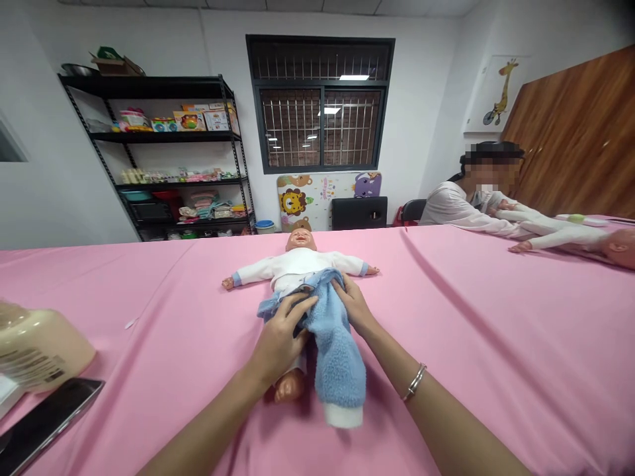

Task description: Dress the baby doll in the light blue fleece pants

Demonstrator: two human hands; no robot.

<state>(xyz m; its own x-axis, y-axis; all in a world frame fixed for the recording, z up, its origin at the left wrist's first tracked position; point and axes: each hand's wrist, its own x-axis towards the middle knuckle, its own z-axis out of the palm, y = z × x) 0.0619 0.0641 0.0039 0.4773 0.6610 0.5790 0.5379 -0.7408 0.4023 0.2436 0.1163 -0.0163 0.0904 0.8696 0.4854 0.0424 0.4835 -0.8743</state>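
A baby doll (292, 266) in a white top with blue cuffs lies on its back, head away from me and arms spread. Blue fleece trousers (337, 360) with a white ankle cuff lie over its lower body. One trouser leg stretches toward me on the right, while the doll's bare foot (289, 387) shows on the left. My left hand (284, 329) is closed on bunched fabric at the left side of the trousers, its fingertips partly buried in folds. On the right edge of the waistband, my right hand (353, 303) grips the cloth.
A pink cloth (169, 370) covers the table. At the left are a cream pump bottle (44, 350) and a dark phone (47, 423). On the right a person (454, 201) handles another doll (570, 235). Behind stand a black shelf (159, 135) and a black chair (360, 213).
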